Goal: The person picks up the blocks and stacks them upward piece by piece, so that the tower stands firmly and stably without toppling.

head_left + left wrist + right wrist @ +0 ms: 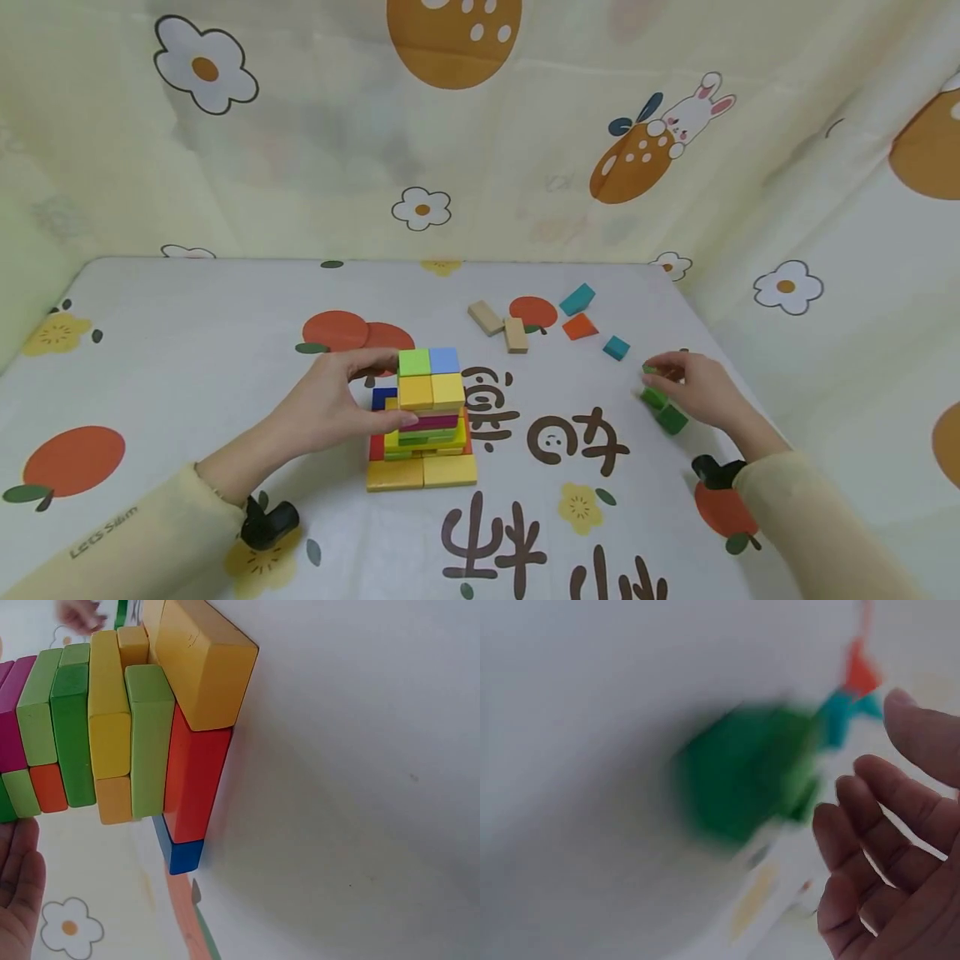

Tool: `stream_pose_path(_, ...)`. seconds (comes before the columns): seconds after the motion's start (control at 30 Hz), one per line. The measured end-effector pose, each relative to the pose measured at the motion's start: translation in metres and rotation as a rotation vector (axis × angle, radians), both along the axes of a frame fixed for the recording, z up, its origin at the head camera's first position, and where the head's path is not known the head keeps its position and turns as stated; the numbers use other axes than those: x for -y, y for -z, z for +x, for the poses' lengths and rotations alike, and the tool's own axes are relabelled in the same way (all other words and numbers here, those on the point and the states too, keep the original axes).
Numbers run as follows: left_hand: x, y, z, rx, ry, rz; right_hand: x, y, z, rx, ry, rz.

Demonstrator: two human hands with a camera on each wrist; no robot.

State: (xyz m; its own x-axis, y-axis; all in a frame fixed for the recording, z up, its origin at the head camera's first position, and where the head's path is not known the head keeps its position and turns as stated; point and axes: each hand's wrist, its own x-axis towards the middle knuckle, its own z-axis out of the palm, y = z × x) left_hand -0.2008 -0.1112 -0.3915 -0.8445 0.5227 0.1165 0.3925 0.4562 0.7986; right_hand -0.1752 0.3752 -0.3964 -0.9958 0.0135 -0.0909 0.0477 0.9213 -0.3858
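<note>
A tower of coloured wooden blocks (431,392) stands on the cloth-covered table, with a light green and a blue block on its top. My left hand (333,400) holds the tower's upper left side, thumb on the front and fingers toward the back. In the left wrist view its fingers (21,862) lie against the tower's side. To the right, my right hand (693,387) is over several green blocks (671,418). The right wrist view shows that hand's fingers (870,802) apart and loosely bent, nothing between them, beside the blurred green blocks (742,776).
Two plain wooden blocks (516,335) lie behind the tower to the right. Teal blocks (577,299) and an orange block (581,327) lie further right. A patterned cloth (315,150) hangs along the table's back and right edges.
</note>
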Motion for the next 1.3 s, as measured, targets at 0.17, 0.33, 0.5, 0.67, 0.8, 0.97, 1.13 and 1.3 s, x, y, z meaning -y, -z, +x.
stream_pose_path(0.17,-0.001,-0.001,-0.001,0.003,0.006,0.001,-0.025,0.02,0.011,0.045,0.052,0.09)
stream_pose_path(0.33,0.001,-0.001,0.0,0.013,0.0,0.004,-0.017,0.022,0.011,0.056,0.033,0.116)
stream_pose_path(0.5,0.002,-0.002,0.001,0.015,-0.002,0.004,0.011,0.021,0.01,0.055,-0.047,0.057)
stream_pose_path(0.67,0.002,-0.003,0.001,0.008,0.013,0.008,0.042,0.019,0.015,0.063,-0.136,0.006)
stream_pose_path(0.8,0.003,-0.003,0.001,0.007,0.021,0.014,0.054,0.018,0.018,0.05,-0.171,0.001)
stream_pose_path(0.97,0.004,0.0,0.0,0.023,0.011,0.009,0.058,0.02,0.015,0.052,-0.171,-0.005)
stream_pose_path(1.13,0.003,0.001,-0.002,0.034,0.018,0.026,0.075,-0.001,0.005,-0.042,-0.204,-0.013)
stream_pose_path(1.3,0.003,0.001,-0.002,0.028,0.021,0.037,0.122,-0.046,-0.012,-0.18,-0.33,-0.041)
